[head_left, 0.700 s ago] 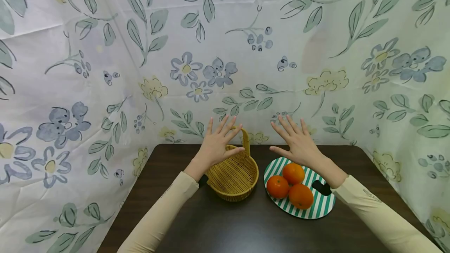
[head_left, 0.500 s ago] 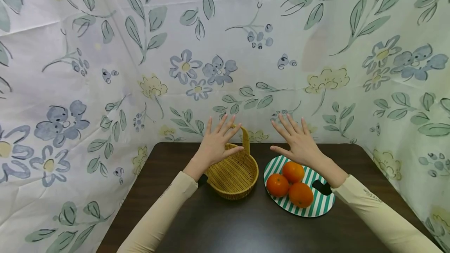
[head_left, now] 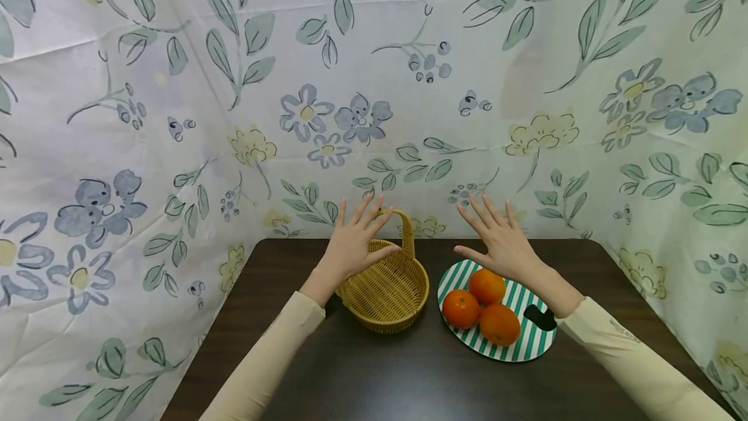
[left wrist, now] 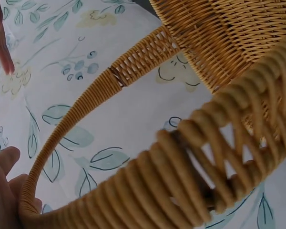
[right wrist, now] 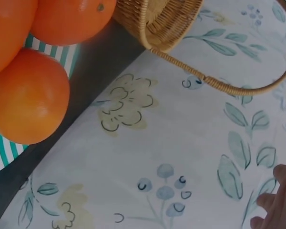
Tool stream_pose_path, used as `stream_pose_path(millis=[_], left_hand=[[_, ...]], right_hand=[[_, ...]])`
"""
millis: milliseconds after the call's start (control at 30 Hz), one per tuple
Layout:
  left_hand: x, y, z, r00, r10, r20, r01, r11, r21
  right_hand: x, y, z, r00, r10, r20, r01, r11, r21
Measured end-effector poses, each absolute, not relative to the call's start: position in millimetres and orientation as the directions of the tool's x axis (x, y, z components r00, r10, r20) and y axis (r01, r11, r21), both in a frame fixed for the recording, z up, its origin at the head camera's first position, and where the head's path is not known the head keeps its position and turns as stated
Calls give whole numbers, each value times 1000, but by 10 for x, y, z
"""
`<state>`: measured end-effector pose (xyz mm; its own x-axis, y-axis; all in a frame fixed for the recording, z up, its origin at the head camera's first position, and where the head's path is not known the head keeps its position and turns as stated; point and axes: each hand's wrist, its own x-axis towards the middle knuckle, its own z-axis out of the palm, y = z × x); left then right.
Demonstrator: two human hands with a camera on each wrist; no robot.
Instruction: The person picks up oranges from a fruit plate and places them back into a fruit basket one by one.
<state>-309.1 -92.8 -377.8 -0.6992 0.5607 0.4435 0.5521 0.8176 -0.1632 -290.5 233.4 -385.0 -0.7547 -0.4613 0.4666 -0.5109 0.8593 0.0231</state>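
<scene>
My left hand (head_left: 352, 245) is held with straight, spread fingers over the left side of a yellow wicker basket (head_left: 388, 294), partly hiding its tall handle (head_left: 407, 232). In the left wrist view the handle (left wrist: 76, 114) arches close to the fingers, which are not wrapped round it. My right hand (head_left: 501, 245), fingers also spread, hovers above the back of a green-and-white striped plate (head_left: 532, 349). Three orange fruits, like oranges or mandarins, lie on this plate: a rear one (head_left: 487, 287), a left one (head_left: 461, 308) and a front one (head_left: 499, 325). Neither hand holds anything.
Basket and plate stand side by side on a dark wooden table (head_left: 374, 375). A white cloth with flower and leaf prints (head_left: 432, 128) hangs behind the table's back edge and along both sides. Dark straps, such as the right one (head_left: 540, 318), sit at both wrists.
Both hands have drifted slightly apart, the left a little to the left and the right a little to the right. Basket, plate and fruits stay where they were.
</scene>
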Motion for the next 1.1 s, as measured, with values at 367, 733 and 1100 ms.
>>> stream_pose_path(millis=[367,733,1100], left_hand=[[-3079,-1006,-3858,-685,530,500,556,824,-110],[-3061,-1114,-3964,-678,470,566,542,839,-48],[-3001,-1215,-4056,-680,430,594,536,844,3]], right_hand=[[-2880,2429,-3971,-740,-438,510,-509,861,0],[-2863,2515,-4116,-731,-439,522,-519,854,-10],[-2818,2592,-4247,-762,-404,506,-497,866,-56]])
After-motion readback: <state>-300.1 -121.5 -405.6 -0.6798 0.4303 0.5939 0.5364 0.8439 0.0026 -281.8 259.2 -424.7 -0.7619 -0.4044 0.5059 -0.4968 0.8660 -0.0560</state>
